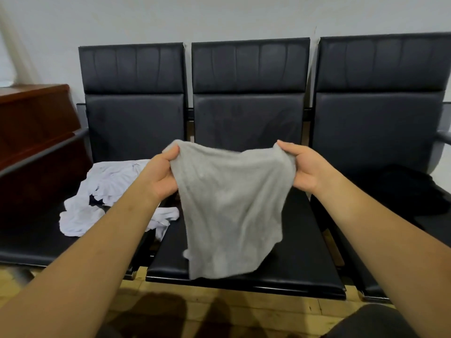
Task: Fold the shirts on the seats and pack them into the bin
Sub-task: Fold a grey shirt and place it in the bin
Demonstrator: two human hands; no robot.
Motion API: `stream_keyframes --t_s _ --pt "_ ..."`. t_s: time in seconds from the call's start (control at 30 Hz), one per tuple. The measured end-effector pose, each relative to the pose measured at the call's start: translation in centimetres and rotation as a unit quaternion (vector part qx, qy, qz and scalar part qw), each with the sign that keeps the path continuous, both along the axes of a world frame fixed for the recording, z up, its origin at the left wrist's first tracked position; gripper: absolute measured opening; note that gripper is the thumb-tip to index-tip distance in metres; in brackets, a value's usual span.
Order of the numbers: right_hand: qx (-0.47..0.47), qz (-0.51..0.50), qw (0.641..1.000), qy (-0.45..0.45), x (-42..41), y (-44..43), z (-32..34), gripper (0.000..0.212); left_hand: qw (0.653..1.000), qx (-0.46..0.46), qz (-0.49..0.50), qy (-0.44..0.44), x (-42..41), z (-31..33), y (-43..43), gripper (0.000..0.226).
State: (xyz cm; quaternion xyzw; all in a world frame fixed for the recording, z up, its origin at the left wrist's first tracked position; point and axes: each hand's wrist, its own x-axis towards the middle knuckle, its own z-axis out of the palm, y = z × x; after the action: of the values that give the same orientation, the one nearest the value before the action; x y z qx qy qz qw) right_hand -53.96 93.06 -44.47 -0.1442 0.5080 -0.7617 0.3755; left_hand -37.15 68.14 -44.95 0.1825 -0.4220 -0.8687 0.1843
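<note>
- Two bare forearms [102, 252] reach forward from the bottom corners of the view, over a pale wooden plank floor [256, 306] that carries dark shadows.
- At the bottom right corner sits a dark, rounded patch of cloth [366, 320], too cropped to identify.
- Left hand [162, 172]: fingers curled and thumb on top, pinching the upper left corner of a light grey knitted shirt [231, 211].
- Right hand [302, 167]: thumb above and fingers curled beneath, pinching the upper right corner of the same shirt.
- Between the two hands the shirt's top edge sags in a shallow curve. The rest hangs below them as a loose, tapering sheet.
- The shirt's lower hem reaches the front edge of the middle black padded leather seat [305, 252]; whether it rests on the cushion or hangs just clear of it I cannot tell.
- Both hands hover above that middle seat, in front of its backrest.
- On the left black padded seat [29, 240] lies a crumpled white shirt [97, 191]. It sits just beside the left wrist and is partly hidden by the left forearm, and one end spills towards the gap between the seats.
- On the right black padded seat [341, 147] lies a crumpled black garment [410, 189], beyond the right forearm and well apart from the grey shirt.
- A reddish-brown wooden cabinet [31, 132] stands left of the seats, against a plain white wall [219, 18].
</note>
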Motion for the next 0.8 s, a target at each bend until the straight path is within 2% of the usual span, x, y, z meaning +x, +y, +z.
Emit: stream_keyframes --t_s 0.1,0.2,0.27,0.37,0.43,0.53,0.6,0.63,0.7,0.77,0.8 --pt "-0.013 -0.043 0.999 -0.017 -0.9 0.9 0.4 0.032 0.998 0.034 0.033 0.047 0.9 0.6 -1.0 0.045" --pt "0.029 -0.057 0.998 0.0 -1.2 1.7 0.4 0.026 0.999 -0.003 0.002 -0.047 0.9 0.6 -1.2 0.041" --pt "-0.013 -0.085 0.996 -0.021 -1.3 2.4 0.5 0.024 0.996 -0.011 0.005 -0.09 1.0 0.3 -1.4 0.041" --pt "-0.076 -0.087 0.992 -0.051 -1.7 3.2 -0.2 0.038 0.999 0.033 0.042 0.003 1.8 0.1 -1.9 0.045" --pt "-0.041 -0.042 0.998 -0.036 -1.5 3.2 -1.1 0.043 0.998 0.031 0.022 0.055 1.9 -0.4 -1.5 0.052" --pt "0.015 0.02 1.0 -0.012 -1.1 2.8 -1.5 0.039 0.999 -0.037 -0.018 0.024 1.7 -1.1 -0.2 0.054" --pt "-0.028 0.001 0.999 -0.044 -1.3 2.6 -1.3 0.04 0.998 -0.06 0.008 -0.011 1.4 -1.2 0.2 0.041" --pt "-0.074 -0.022 0.995 -0.063 -1.5 2.5 -1.2 0.043 0.997 -0.069 0.04 -0.019 1.2 -1.5 -0.1 0.033" --pt "-0.133 -0.029 0.987 -0.087 -1.6 2.3 -1.1 0.056 0.992 -0.091 0.086 -0.012 0.9 -1.4 -0.4 0.032" --pt "-0.09 0.044 0.992 -0.074 -1.2 1.8 -1.3 0.081 0.996 -0.063 0.057 0.031 0.6 -1.6 -0.6 0.045" --pt "-0.059 0.074 0.994 -0.053 -1.0 1.5 -1.5 0.085 0.998 -0.037 0.035 0.039 0.5 -1.6 -0.5 0.056"
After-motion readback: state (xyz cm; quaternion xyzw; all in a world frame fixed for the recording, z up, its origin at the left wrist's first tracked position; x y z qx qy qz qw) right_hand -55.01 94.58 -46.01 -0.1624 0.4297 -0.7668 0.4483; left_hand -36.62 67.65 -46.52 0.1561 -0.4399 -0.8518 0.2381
